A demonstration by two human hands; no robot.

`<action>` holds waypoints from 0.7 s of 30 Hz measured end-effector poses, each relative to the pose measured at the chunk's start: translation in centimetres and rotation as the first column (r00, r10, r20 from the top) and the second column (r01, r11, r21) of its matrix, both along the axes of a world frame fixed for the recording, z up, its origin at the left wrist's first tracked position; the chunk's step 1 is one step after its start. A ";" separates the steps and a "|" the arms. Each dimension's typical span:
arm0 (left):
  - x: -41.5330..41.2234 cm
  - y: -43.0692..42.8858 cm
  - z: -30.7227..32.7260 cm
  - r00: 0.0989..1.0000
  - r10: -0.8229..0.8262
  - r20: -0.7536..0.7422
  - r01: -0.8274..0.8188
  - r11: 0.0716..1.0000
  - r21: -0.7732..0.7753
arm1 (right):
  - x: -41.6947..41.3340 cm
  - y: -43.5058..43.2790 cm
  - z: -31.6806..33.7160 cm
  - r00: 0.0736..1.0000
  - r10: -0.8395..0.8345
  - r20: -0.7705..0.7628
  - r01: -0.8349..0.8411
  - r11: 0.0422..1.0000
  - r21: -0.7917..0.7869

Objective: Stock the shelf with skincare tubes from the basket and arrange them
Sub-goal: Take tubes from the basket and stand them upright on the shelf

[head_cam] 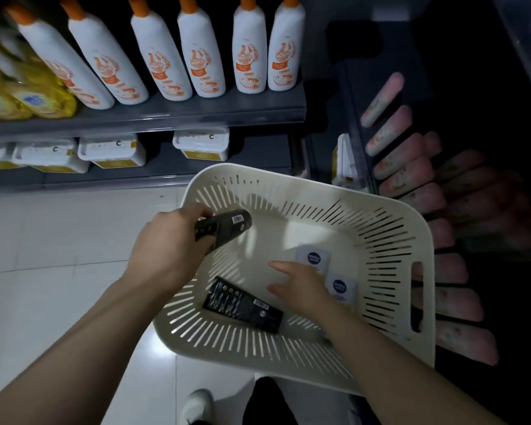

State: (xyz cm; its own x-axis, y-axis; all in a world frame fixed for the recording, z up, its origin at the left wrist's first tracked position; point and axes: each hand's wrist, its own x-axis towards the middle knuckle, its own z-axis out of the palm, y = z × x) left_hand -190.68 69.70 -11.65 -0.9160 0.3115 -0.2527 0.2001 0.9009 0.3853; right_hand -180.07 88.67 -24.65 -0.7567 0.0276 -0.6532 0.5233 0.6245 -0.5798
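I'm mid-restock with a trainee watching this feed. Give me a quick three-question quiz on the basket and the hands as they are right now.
1. True or false: the left hand grips a black tube over the basket.
2. Choose: the second black tube A) lies flat on the basket floor B) stands on the shelf C) lies on the floor tiles.
3. Fill in: the open right hand reaches near two white packs with a round ____ logo.

Key: 1 true; 2 A; 3 blue.
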 end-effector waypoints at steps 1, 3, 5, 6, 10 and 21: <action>0.4 -0.6 0.5 0.998 0.053 -0.029 -0.052 0.997 0.049 | -0.1 -0.7 -0.4 0.999 0.032 0.006 -0.032 0.999 -0.001; 1.2 -1.6 1.1 0.986 0.154 -0.064 -0.144 0.980 0.136 | -0.5 -1.9 -1.2 0.993 0.103 0.051 -0.103 0.995 -0.012; 1.9 -2.4 1.2 0.972 0.226 -0.067 -0.208 0.956 0.209 | -0.9 -2.9 -2.1 0.976 0.183 0.115 -0.179 0.983 -0.046; 2.2 -2.7 1.1 0.965 0.256 -0.055 -0.236 0.941 0.243 | -1.0 -3.4 -2.5 0.965 0.218 0.147 -0.212 0.976 -0.057; 2.7 -3.5 0.9 0.936 0.352 0.007 -0.331 0.873 0.359 | -1.3 -4.6 -3.9 0.916 0.343 0.210 -0.352 0.936 0.008; 2.6 -1.8 4.3 0.927 0.374 0.030 -0.339 0.801 0.494 | -0.1 -0.7 1.8 0.978 0.168 0.124 -0.183 0.975 0.122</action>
State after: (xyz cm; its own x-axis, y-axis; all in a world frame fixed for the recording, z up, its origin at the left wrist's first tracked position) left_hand -188.10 67.91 -7.32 -0.9953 0.0252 -0.0930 -0.0578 0.6158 0.7858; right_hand -180.21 87.93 -22.81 -0.6791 -0.0072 -0.7340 0.4559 0.7796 -0.4294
